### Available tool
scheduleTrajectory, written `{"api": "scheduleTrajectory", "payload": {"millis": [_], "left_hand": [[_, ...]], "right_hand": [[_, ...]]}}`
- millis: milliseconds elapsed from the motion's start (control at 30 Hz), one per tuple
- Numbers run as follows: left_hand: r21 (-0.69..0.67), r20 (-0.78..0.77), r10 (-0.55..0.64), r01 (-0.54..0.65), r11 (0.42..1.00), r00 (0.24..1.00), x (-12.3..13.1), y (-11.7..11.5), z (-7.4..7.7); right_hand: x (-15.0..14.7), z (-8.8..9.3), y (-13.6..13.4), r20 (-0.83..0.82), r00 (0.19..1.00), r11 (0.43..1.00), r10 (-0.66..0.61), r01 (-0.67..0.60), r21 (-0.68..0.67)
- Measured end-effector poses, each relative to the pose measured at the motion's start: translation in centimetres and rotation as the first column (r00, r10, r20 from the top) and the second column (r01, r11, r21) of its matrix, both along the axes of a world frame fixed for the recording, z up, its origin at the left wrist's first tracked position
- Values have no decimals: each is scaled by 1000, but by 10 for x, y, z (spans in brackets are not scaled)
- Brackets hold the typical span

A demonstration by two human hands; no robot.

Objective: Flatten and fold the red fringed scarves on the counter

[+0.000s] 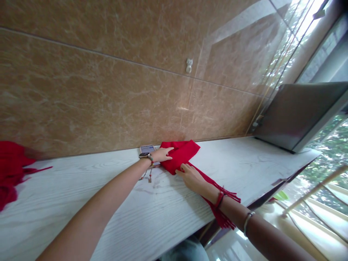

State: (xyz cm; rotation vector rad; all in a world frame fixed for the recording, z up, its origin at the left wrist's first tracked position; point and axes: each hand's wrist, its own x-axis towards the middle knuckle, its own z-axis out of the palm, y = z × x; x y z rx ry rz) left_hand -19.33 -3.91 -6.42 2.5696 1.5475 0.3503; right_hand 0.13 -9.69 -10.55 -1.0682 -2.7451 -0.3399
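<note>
A red fringed scarf [187,152] lies partly folded on the white wood-grain tabletop, its tasselled end trailing toward the front edge. My left hand [161,154] rests on the scarf's left part with fingers stretched out and apart. At the scarf's near edge, my right hand [192,177] has its fingers curled down and closed on the cloth; the forearm crosses over the tasselled end. A phone [147,149] with a lit screen lies partly hidden beneath my left wrist. Near that wrist hangs or lies a thin beaded cord [150,176].
Another red cloth [12,170] is heaped at the table's left end. A dark grey box-like appliance [301,112] stands at the right end, by the window. A brown marbled tile wall [95,94] borders the back, bearing a small white cat-shaped hook [189,65].
</note>
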Motion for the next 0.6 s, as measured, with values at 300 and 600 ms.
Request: {"api": "scheduleTrajectory", "payload": {"millis": [300,600], "left_hand": [[36,35,62,-63,997,997,10,14,-11],[162,-59,161,-150,975,985,19,-2,-17]], "right_hand": [[11,-6,1,-180,971,976,157,-181,-125],[15,8,-17,-301,941,945,155,-230,-232]]}}
